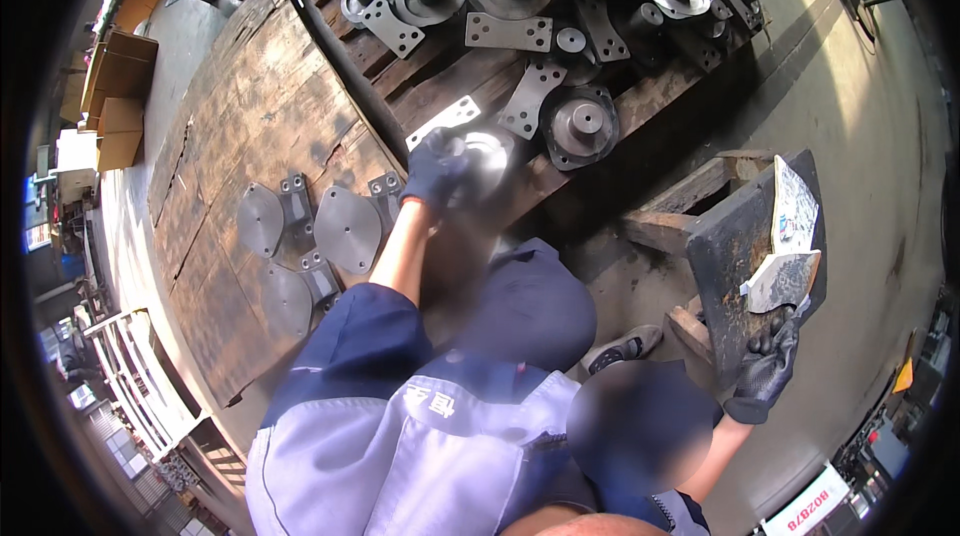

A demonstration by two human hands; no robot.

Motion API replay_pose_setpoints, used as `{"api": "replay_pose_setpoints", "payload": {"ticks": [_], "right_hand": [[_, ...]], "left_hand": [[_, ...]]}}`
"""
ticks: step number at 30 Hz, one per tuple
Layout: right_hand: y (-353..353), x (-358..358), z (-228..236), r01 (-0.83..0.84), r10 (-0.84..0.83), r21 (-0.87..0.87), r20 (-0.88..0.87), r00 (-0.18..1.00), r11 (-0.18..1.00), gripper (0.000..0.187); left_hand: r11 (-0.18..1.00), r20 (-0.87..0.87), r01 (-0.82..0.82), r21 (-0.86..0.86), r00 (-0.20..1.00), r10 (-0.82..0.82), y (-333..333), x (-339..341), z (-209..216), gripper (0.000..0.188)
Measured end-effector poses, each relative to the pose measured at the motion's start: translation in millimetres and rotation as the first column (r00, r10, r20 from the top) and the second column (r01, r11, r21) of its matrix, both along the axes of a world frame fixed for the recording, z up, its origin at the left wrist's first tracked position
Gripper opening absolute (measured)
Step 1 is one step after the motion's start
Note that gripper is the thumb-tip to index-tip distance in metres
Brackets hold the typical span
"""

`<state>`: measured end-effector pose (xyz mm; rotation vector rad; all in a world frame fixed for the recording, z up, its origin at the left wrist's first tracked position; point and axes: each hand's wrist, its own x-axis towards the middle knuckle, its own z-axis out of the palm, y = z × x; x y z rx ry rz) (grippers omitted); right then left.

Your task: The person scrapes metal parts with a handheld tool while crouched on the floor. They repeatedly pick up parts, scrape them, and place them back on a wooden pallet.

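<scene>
A bright round metal part (pixel 485 164) is seen over the wooden slats (pixel 425 76), just right of the left hand (pixel 438 168), by far the nearer hand. Just above that hand, a perforated plate (pixel 445 121) is set with its long axis slanted up to the right. The right hand (pixel 765 371) is placed by a pale piece (pixel 785 281) at the dark stool (pixel 722 286). Whether either hand is clamped on anything cannot be told.

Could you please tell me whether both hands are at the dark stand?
No, only the right hand is at the dark stand; the left hand is by a holed metal plate.
</scene>
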<state>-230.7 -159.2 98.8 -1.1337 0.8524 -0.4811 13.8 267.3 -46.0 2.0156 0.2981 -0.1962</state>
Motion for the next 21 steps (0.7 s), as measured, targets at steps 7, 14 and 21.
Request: {"api": "replay_pose_setpoints", "payload": {"ticks": [7,14,21], "right_hand": [[-4.8,-1.0,-5.1,0.019,-0.019,0.000,0.013,1.000,1.000,0.041],[-19.3,-13.8,-12.9,-0.056,0.055,-0.010,-0.040,0.998,0.998,0.047],[-7.2,-2.5,-9.6,-0.049,0.050,0.027,-0.024,0.998,0.998,0.041]], "left_hand": [[0.873,-0.327,0.070,-0.482,0.911,-0.253,23.5,26.7,30.3,0.030],[0.515,-0.351,-0.493,-0.702,0.868,0.351,126.4,138.7,2.4,0.032],[0.899,0.064,-0.084,-0.431,0.990,0.123,157.6,89.2,-57.7,0.029]]}}
